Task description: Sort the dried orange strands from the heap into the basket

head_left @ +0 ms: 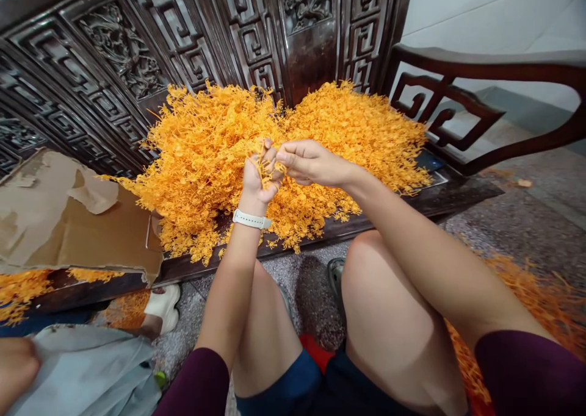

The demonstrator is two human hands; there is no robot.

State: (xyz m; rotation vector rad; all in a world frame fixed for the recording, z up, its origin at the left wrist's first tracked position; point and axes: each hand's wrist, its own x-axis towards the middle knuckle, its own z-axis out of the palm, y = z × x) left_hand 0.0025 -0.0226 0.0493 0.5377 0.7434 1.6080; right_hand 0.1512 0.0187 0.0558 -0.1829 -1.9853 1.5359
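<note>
Two large heaps of orange-yellow plastic sprigs, a left heap and a right heap, lie on a dark wooden bench. In front of them, my left hand, with a white band on its wrist, is curled palm up around a few orange sprigs. My right hand is pinched at the edge of that bunch, its thumb and forefinger together beside the left fingers. What sits between the right fingertips is too small to make out.
Torn cardboard lies at the left of the bench. A carved backrest rises behind the heaps, an armrest at the right. Orange strands cover the floor at lower right. Another person's clothed leg is at lower left.
</note>
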